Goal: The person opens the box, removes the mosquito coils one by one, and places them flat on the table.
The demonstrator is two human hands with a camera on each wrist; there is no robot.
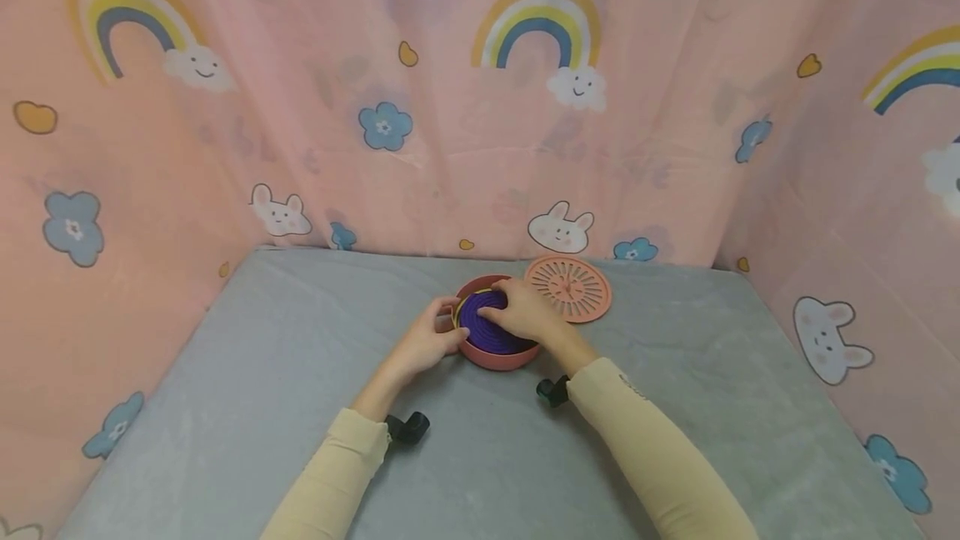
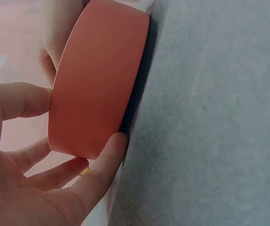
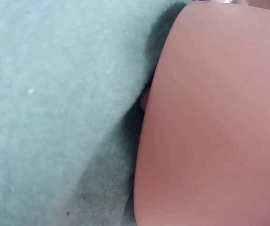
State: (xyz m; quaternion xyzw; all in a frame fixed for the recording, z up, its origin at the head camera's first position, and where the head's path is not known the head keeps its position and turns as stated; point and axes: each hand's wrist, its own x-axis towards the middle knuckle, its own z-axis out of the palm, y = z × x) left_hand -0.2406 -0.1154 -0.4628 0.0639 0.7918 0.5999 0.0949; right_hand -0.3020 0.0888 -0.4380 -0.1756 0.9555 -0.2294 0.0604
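Observation:
A round salmon-pink container point(image 1: 501, 361) sits on the grey cloth. Inside it lies a purple ribbed coaster point(image 1: 495, 342), with a thin yellow edge showing along its left and far side. My left hand point(image 1: 427, 342) grips the container's left side; in the left wrist view its thumb is at the rim of the container point(image 2: 97, 80) and its fingers reach round the wall toward the base. From the right, my right hand point(image 1: 525, 311) reaches over the rim and pinches the coaster near its far edge. In the right wrist view the container's wall point(image 3: 215, 117) hides this hand's fingers.
Just behind and right of the container lies a round slotted pink lid point(image 1: 567, 288), flat on the grey cloth point(image 1: 300, 323). A pink patterned curtain point(image 1: 442, 182) stands behind and along both sides.

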